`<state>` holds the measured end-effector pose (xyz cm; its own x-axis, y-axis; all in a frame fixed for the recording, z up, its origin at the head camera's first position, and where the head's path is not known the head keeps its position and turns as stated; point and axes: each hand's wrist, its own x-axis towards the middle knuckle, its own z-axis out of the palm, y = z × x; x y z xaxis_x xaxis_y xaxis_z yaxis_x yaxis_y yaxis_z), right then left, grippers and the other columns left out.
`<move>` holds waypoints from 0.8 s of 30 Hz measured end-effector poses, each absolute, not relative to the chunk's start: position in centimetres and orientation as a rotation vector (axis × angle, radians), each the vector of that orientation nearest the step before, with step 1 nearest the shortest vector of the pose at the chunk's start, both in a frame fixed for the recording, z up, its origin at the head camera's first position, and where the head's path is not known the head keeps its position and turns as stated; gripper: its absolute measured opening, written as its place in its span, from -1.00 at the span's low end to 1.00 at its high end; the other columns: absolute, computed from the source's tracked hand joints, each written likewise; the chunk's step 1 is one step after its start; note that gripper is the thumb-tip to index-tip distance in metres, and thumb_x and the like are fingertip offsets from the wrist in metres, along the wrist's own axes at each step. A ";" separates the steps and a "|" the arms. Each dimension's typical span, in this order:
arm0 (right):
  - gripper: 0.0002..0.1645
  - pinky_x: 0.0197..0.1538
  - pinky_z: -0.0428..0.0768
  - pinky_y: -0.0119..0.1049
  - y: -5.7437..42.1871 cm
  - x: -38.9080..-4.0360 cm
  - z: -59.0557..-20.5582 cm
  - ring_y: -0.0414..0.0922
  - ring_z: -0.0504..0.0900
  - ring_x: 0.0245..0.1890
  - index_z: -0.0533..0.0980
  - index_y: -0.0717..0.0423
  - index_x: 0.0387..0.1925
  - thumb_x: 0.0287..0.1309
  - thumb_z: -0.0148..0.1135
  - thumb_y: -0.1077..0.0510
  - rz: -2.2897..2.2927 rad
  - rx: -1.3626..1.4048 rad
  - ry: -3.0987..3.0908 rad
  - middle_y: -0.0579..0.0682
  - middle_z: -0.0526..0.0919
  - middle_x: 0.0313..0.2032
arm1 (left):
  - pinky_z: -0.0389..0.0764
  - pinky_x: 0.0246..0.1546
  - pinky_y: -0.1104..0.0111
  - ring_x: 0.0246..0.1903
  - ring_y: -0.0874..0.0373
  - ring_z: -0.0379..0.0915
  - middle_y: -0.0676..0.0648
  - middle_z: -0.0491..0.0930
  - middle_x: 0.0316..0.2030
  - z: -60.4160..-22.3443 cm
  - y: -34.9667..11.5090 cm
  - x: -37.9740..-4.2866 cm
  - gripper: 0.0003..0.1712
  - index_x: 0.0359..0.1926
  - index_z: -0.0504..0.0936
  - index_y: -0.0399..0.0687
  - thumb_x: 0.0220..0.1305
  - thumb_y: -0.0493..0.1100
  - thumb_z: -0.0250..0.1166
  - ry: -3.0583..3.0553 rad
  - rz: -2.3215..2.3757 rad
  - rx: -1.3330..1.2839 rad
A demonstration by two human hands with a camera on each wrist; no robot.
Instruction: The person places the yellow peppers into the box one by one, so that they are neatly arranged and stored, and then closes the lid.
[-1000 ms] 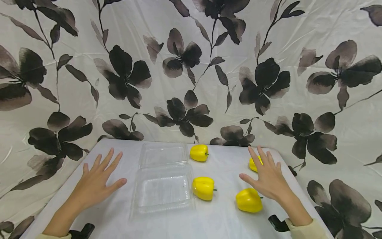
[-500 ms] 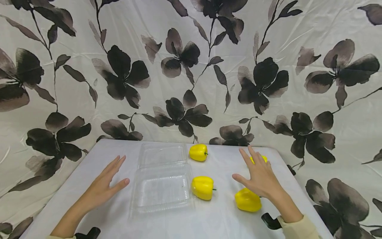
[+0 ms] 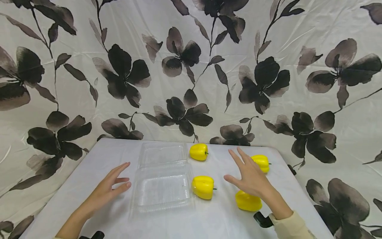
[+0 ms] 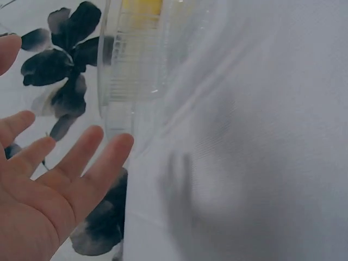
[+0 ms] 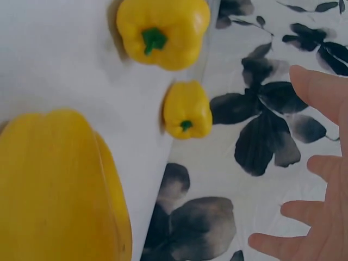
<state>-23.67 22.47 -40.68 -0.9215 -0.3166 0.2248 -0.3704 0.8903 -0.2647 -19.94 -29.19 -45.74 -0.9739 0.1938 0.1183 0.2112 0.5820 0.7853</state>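
Observation:
A clear plastic clamshell box (image 3: 163, 209) lies with its lid (image 3: 163, 154) folded back on the white table. My left hand (image 3: 104, 191) hovers to its left, fingers loosely extended and holding nothing. Over the right half is my right hand (image 3: 252, 176), fingers spread, also holding nothing. Beneath it sits a yellow bell pepper (image 3: 248, 201), partly covered by the hand. Another yellow pepper (image 3: 262, 162) lies behind that hand. Just right of the box are two more, a near pepper (image 3: 203, 187) and a far pepper (image 3: 198, 152). Green stems show in the right wrist view on one pepper (image 5: 163, 32).
The white-covered table (image 3: 215, 222) ends at a back edge against a floral curtain (image 3: 191, 66). Black straps show at both wrists, such as the right wrist mount (image 3: 262, 219). Cream sleeves (image 3: 290, 227) cover the forearms.
My right hand has moved left, uncovering the far right pepper and overlapping the near one. My left hand has shifted slightly right toward the box, its fingers less spread.

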 end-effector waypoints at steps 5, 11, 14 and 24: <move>0.14 0.46 0.23 0.51 21.4 -23.9 -41.0 0.38 0.16 0.58 0.00 -0.25 0.71 0.32 0.34 -0.39 0.495 0.541 -2.923 0.18 -0.01 0.69 | 0.69 0.13 0.10 0.35 -0.25 0.48 -0.20 0.05 0.62 -46.4 -29.1 -19.7 -0.15 0.67 0.13 0.22 0.53 0.09 0.31 -2.767 -1.525 -0.303; 0.09 0.46 0.23 0.52 20.5 -24.1 -41.3 0.37 0.21 0.56 0.06 -0.24 0.70 0.33 0.36 -0.35 0.497 0.571 -2.943 0.17 0.04 0.68 | 0.70 0.04 0.40 0.23 0.29 0.53 -0.16 0.10 0.59 -47.2 -28.9 -19.5 -0.19 0.64 0.21 0.23 0.50 0.02 0.35 -2.714 -1.691 -0.264; 0.07 0.45 0.22 0.54 20.1 -24.2 -41.5 0.37 0.23 0.55 0.08 -0.23 0.70 0.34 0.36 -0.33 0.499 0.592 -2.951 0.17 0.05 0.67 | 0.71 0.03 0.39 0.24 0.24 0.53 -0.15 0.11 0.58 -47.6 -28.9 -19.5 -0.19 0.63 0.23 0.21 0.49 0.00 0.36 -2.702 -1.737 -0.260; 0.05 0.36 0.39 0.51 19.2 -24.3 -42.1 0.32 0.23 0.56 0.09 -0.30 0.69 0.34 0.38 -0.29 0.544 0.629 -2.983 0.10 0.04 0.68 | 0.71 0.05 0.38 0.21 0.36 0.56 -0.15 0.06 0.62 -48.6 -28.6 -19.3 -0.27 0.56 0.31 0.05 0.48 -0.15 0.37 -2.642 -1.792 -0.443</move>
